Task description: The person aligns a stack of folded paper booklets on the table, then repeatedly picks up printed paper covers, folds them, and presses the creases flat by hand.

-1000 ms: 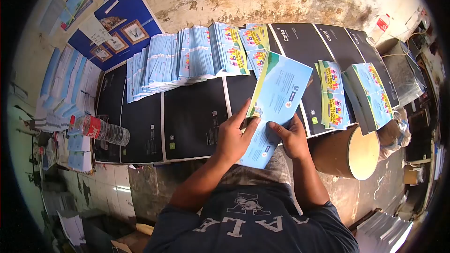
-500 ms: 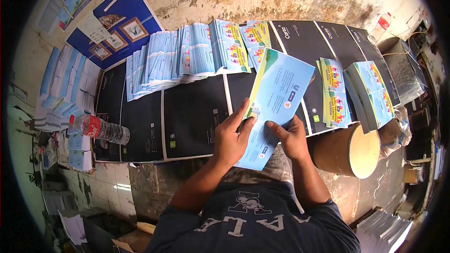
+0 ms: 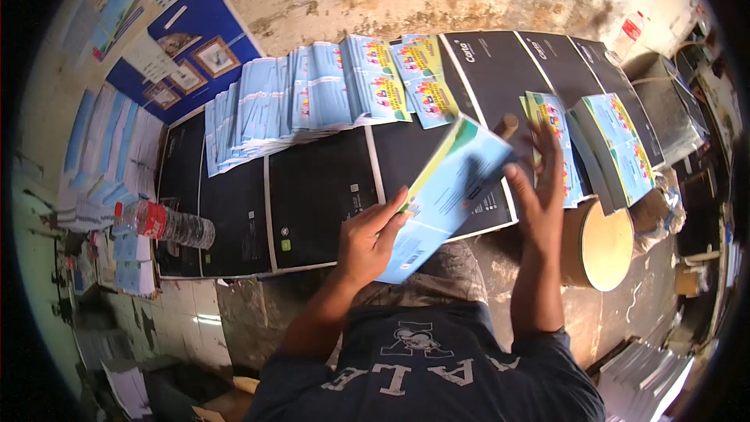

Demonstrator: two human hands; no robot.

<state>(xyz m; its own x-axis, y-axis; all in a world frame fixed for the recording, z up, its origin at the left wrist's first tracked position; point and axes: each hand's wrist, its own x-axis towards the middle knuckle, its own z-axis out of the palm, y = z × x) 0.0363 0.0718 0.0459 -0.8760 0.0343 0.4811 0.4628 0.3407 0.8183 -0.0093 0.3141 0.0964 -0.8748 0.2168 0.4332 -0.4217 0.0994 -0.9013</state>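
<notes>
Left hand pinching blue booklet — right hand spread beside it.

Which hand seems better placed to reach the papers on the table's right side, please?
Probably the right hand: it looks open, close to those papers, while the left hand grips a blue paper.

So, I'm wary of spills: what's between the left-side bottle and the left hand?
In the head view, only bare, printed black tabletop separates left hand from bottle.

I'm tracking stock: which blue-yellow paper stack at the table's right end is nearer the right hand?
The thinner left blue and yellow paper stack, partly hidden behind the right hand; the thicker paper stack sits farther right.
</notes>
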